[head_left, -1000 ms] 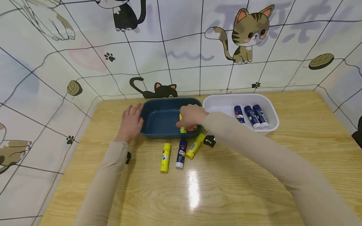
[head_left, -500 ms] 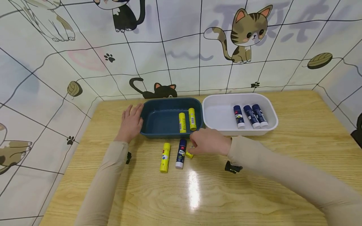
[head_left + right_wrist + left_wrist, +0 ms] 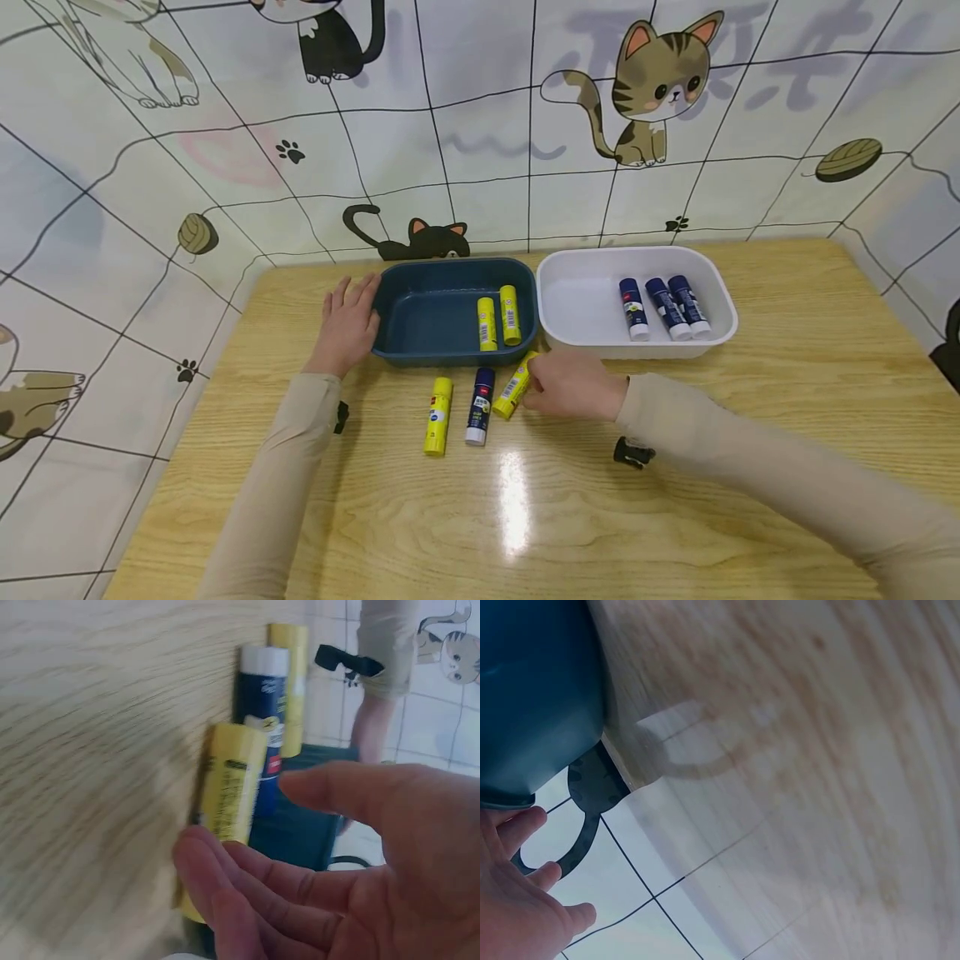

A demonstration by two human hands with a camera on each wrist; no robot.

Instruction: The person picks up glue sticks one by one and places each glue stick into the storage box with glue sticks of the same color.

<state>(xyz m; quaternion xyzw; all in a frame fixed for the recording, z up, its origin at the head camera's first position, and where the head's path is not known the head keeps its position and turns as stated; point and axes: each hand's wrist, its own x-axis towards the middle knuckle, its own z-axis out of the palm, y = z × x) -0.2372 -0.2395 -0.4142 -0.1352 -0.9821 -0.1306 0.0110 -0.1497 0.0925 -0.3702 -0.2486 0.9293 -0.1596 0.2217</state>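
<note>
My left hand [image 3: 345, 327] lies with spread fingers at the left side of a dark blue bin [image 3: 420, 361]; in the left wrist view its fingers reach the bin's rim. Before the bin, a slanted yellow glue stick [image 3: 513, 390] lies on the table. My right hand [image 3: 572, 385] is at that stick's right side, and the right wrist view shows the thumb apart from the yellow stick [image 3: 229, 780] with the fingertips right beside it. To its left lie a navy glue stick [image 3: 481, 407] with a white end and another yellow glue stick [image 3: 438, 417].
Two yellow glue sticks [image 3: 510, 315] lie in the blue bin's right part. Close to that bin's right stands a white bin [image 3: 573, 343] with three navy glue sticks [image 3: 665, 308] in it. Behind the wooden table [image 3: 420, 533] rises a cat-patterned backdrop [image 3: 495, 167].
My right hand has come out of the blue bin, leaving two yellow glue sticks there, and moved down and right to the slanted yellow stick. My left hand has stayed put.
</note>
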